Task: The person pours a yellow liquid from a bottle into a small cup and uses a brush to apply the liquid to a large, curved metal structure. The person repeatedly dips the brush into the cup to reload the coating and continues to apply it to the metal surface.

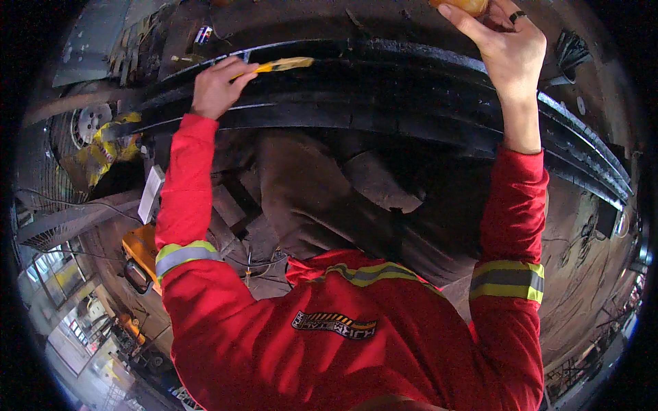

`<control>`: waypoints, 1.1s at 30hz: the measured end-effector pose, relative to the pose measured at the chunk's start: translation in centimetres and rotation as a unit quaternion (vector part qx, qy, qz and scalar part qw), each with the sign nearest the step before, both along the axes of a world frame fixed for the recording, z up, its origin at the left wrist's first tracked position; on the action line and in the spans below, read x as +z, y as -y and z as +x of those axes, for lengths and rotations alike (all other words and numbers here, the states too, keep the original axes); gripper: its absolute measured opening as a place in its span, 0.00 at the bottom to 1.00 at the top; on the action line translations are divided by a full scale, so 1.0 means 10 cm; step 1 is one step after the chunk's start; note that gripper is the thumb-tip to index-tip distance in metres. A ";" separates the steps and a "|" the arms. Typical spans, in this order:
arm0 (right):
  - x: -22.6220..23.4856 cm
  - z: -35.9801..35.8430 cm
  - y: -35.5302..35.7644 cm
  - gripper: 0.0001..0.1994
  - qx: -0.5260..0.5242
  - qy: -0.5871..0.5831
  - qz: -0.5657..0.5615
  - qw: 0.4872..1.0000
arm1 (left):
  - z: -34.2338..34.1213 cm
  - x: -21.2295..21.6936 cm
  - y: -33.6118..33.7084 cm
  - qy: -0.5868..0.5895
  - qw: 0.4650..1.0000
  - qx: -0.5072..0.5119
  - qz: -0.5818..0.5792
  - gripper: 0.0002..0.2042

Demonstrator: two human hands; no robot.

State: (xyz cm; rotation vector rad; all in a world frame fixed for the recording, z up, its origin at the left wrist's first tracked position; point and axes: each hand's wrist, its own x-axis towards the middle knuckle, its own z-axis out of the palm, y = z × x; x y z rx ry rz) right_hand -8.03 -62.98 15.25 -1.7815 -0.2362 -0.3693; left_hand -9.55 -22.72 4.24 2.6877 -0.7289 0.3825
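Note:
My left hand [223, 85] is closed around the yellow handle of a paintbrush [291, 64], whose tan bristles point right. The brush is over long black metal beams [384, 85] that run from left to right in front of me. Up at the top edge, my right hand [510, 41] has its fingers curled around a rounded orange-amber object [467, 5]. The picture cuts that object off, so its kind does not show. Both my arms reach forward in red sleeves with reflective bands.
A yellow crumpled bag [103, 161] lies left of the beams, near a round metal disc [90, 123]. Closer to me on the left are a pale rectangular block [151, 195] and an orange-yellow case [140, 253]. A cable crosses the floor there. Thin rods [570, 51] lie at the far right.

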 end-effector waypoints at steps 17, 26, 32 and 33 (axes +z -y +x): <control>0.02 -0.02 0.02 0.16 0.005 0.027 -0.009 1.000 | -0.08 -0.20 0.50 -0.009 1.000 0.005 -0.008 0.06; -0.02 0.02 -0.03 0.17 0.028 0.028 0.016 0.999 | -0.03 -0.34 0.46 -0.030 0.998 -0.013 0.047 0.06; -0.02 0.00 0.04 0.17 0.029 0.030 0.004 0.999 | -0.04 -0.19 -0.30 -0.047 0.997 0.025 0.059 0.08; -0.02 0.01 0.04 0.17 0.031 0.026 0.011 0.999 | -0.06 -0.16 -0.39 -0.038 0.998 0.024 0.053 0.08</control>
